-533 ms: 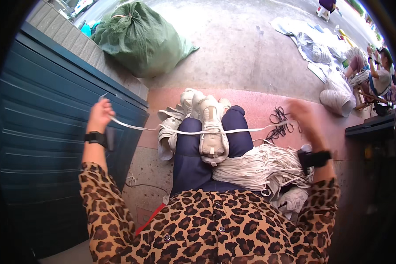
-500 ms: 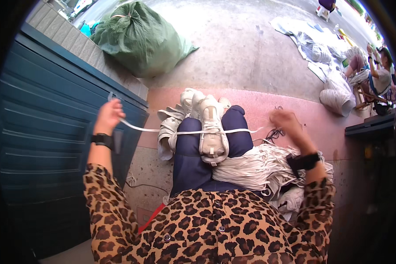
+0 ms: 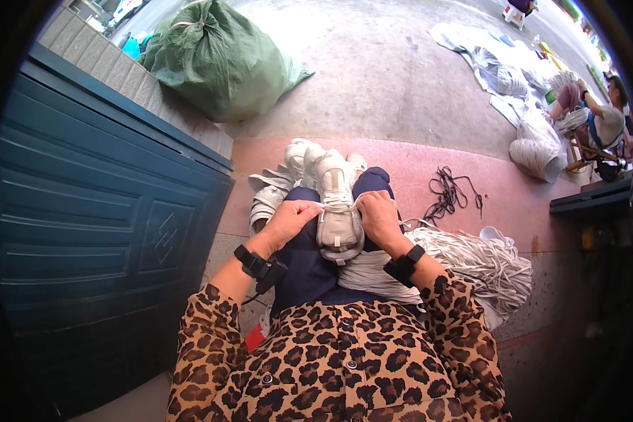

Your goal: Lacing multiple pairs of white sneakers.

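A white and beige sneaker (image 3: pixel 337 235) rests on my lap between my knees, its heel toward me. White shoelace (image 3: pixel 338 208) runs across its opening. On the shoe's left side my left hand (image 3: pixel 295 219) is closed, pinching the lace between thumb and finger. My right hand (image 3: pixel 380 219) is closed on the lace at the right side, close against the shoe. Both hands are at about the same height over my thighs. The lace ends are partly hidden by my fingers.
A big heap of white laces (image 3: pixel 471 264) lies by my right thigh. More pale shoes (image 3: pixel 301 156) sit beyond my knees. Black cord (image 3: pixel 446 193) lies on the pink floor. A green sack (image 3: pixel 221 67) stands far left, near a blue door (image 3: pixel 105 232). Another person (image 3: pixel 605 116) sits far right.
Both hands have come inward from wide apart to the sides of the sneaker. The lace, earlier stretched out across my knees, is now gathered at the shoe.
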Available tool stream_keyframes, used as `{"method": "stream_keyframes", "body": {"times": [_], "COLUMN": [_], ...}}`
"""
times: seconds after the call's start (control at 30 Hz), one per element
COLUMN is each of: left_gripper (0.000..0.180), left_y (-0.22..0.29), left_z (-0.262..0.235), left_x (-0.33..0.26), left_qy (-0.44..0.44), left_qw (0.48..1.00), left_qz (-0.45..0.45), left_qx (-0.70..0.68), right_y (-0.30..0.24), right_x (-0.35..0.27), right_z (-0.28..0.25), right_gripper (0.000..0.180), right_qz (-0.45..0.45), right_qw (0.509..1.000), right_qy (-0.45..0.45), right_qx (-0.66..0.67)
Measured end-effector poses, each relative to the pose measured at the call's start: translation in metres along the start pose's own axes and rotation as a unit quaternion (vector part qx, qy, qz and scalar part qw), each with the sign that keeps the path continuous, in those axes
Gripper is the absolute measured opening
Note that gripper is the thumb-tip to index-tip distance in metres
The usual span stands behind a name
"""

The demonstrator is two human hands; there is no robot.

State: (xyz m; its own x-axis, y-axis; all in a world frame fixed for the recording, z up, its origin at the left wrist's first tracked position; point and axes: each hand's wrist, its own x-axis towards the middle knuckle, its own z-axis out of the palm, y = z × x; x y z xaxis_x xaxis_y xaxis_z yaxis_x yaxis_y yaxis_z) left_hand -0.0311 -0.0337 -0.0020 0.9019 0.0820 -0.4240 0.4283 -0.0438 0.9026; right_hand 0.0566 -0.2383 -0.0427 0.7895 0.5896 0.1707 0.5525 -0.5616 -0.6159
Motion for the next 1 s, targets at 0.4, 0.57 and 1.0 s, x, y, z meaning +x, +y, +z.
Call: {"method": "stream_keyframes", "body": {"times": [0.4, 0.57, 1.0], "left_gripper": [0.017, 0.018, 0.012], "left_y": [-0.03, -0.026, -0.024], "left_z": [0.007, 0.013, 0.023], "left_x": [-0.008, -0.001, 0.007], "left_qy": [0.164, 0.191, 0.203], "left_qw": [0.951, 0.915, 0.851], "left_qz": [0.105, 0.146, 0.204], "left_qx": [0.239, 0.325, 0.439], "right_y": [-0.017, -0.01, -0.009], "right_x": [0.009, 0.007, 0.002], "right_z": [-0.014, -0.011, -0.008], "right_gripper": [0.006, 0.007, 0.016], "right_qz": [-0.251, -0.197, -0.121], "right_qw": [0.924, 0.955, 0.972], "right_qy": [-0.061, -0.036, -0.003], "right_qx": [-0.282, -0.218, -0.2]}}
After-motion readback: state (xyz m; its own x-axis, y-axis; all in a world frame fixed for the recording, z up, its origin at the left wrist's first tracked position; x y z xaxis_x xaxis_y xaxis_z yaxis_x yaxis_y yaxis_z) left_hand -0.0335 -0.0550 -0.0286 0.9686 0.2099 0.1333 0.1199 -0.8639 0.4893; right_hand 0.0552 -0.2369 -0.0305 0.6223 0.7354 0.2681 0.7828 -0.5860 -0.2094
